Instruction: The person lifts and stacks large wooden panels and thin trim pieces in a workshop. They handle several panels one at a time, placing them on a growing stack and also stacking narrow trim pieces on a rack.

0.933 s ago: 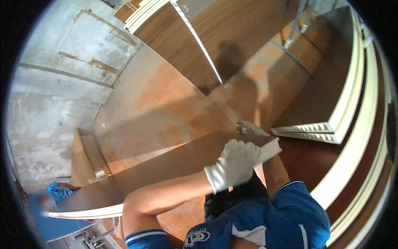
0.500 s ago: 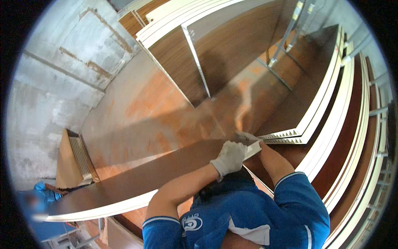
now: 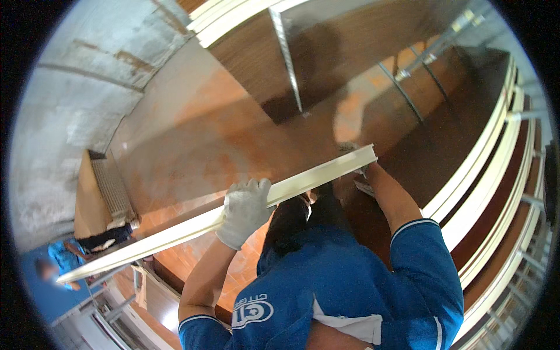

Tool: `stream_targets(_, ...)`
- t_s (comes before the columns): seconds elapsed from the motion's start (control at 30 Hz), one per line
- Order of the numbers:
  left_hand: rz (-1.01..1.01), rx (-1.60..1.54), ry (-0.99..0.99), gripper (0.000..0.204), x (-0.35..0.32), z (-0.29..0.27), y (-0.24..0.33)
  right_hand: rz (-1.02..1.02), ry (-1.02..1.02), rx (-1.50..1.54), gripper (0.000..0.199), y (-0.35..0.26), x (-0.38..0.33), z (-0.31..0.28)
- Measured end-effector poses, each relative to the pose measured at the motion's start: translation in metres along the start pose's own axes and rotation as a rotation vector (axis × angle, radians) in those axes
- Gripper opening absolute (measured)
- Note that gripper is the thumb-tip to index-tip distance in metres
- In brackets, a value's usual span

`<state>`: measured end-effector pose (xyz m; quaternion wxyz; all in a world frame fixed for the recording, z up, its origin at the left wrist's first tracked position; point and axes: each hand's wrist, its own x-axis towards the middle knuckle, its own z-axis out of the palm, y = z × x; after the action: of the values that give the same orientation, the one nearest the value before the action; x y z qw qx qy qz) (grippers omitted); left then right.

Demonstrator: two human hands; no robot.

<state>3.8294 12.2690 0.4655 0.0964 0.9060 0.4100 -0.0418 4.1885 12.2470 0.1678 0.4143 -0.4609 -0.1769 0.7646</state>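
Note:
A long dark-brown panel with a cream grooved edge [image 3: 312, 178] spans from the far left to the middle, its edge turned up toward me. My left hand [image 3: 245, 211], in a pale work glove, grips this edge partway along, fingers over the top. At the panel's right end, my gloved right hand [image 3: 351, 149] is wrapped round it from the far side; the panel hides most of its fingers. A co-worker in blue [image 3: 63, 256] is at the panel's far left end, with a hand close to its tip.
Stacked brown panels with cream edges [image 3: 489, 181] lean on my right beside metal rails [image 3: 534, 201]. More panels [image 3: 326, 64] stand ahead. Ribbed boards [image 3: 111, 189] lean by the grey wall [image 3: 76, 134] on the left. The floor [image 3: 192, 137] is orange and grey.
The panel has tipped, so its cream edge now faces up and its brown face is mostly out of sight. My left hand has slid left along it; the right end has risen away from me.

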Motion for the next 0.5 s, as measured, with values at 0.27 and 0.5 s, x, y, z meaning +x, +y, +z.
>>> stream_targets(0.27,0.11,-0.041,-0.181,0.035,0.02,0.0,0.024,-0.024,0.232,-0.183,0.046,-0.012,-0.043,-0.01)
stream_targets(0.5,0.065,-0.044,-0.207,0.039,0.022,0.002,0.015,-0.14,0.108,-0.187,0.026,-0.015,-0.02,-0.021)
